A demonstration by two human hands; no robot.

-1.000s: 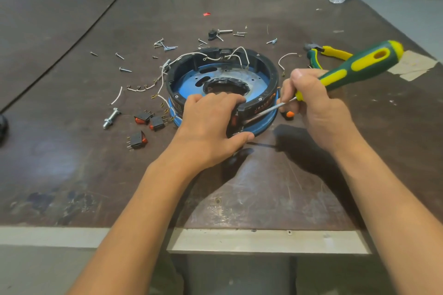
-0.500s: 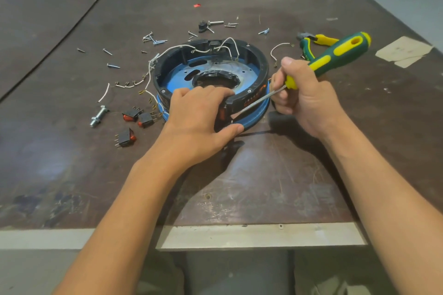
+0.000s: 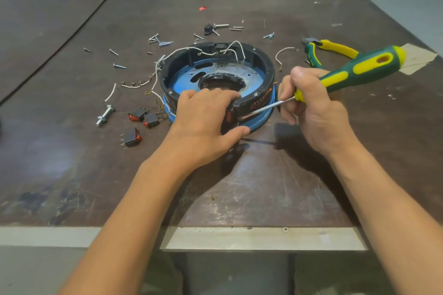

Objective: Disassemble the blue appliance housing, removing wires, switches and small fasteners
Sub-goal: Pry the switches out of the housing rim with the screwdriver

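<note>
Your left hand (image 3: 203, 124) grips the round blue-and-black plastic housing (image 3: 217, 74) by its near rim. Right hand (image 3: 314, 108) fingers wrap the green-yellow screwdriver (image 3: 354, 72). Rigid but light, so it likely slides; clamp harder.

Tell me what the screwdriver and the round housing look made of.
The screwdriver: handle looks like moulded plastic, green with yellow inlays, matte and perhaps rubbery; the thin shaft is bright metal, judging by its silvery shine. The housing: black wall and blue base look like moulded plastic, smooth with a dull sheen; the grey inner plate may be bare metal.
</note>
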